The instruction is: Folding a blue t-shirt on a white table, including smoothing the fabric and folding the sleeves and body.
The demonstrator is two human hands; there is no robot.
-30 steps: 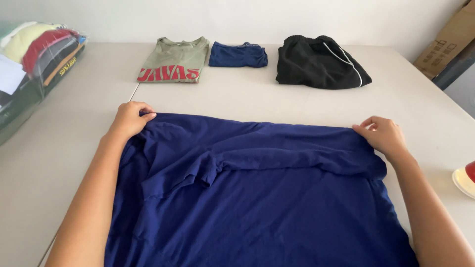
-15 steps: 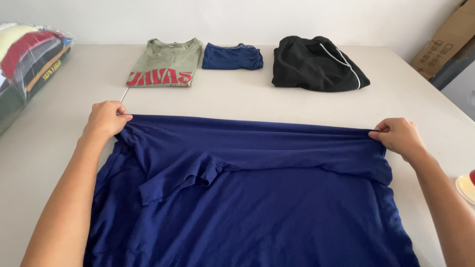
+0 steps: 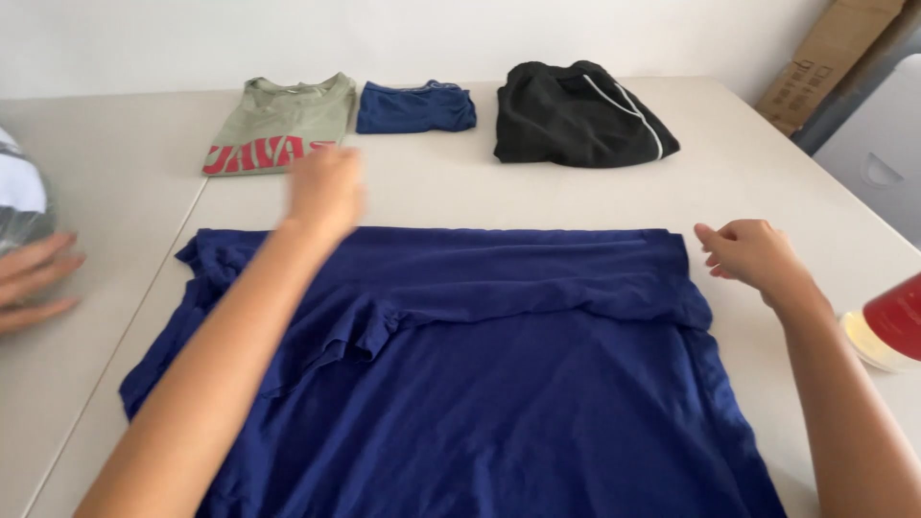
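A large navy blue garment (image 3: pixel 480 384) lies spread flat on the pale table (image 3: pixel 787 173), its far edge folded over into a straight band. My left hand (image 3: pixel 326 192) is lifted off the cloth and blurred. It hovers above the garment's far edge, near the olive T-shirt, and holds nothing. My right hand (image 3: pixel 748 254) rests just past the garment's far right corner. Its fingers are loosely curled and apart from the cloth, with nothing in them.
At the back of the table lie a folded olive T-shirt with red print (image 3: pixel 283 125), a small folded navy piece (image 3: pixel 415 105) and a folded black garment (image 3: pixel 576 115). Another person's hand (image 3: pixel 29 283) rests at the left edge. A red and cream object (image 3: pixel 887 331) sits at the right, with a cardboard box (image 3: pixel 815 67) behind.
Both hands let go of the garment's far corners. My left hand rose and swung right toward the middle; my right hand drew back slightly. Another person's hand appeared at the left.
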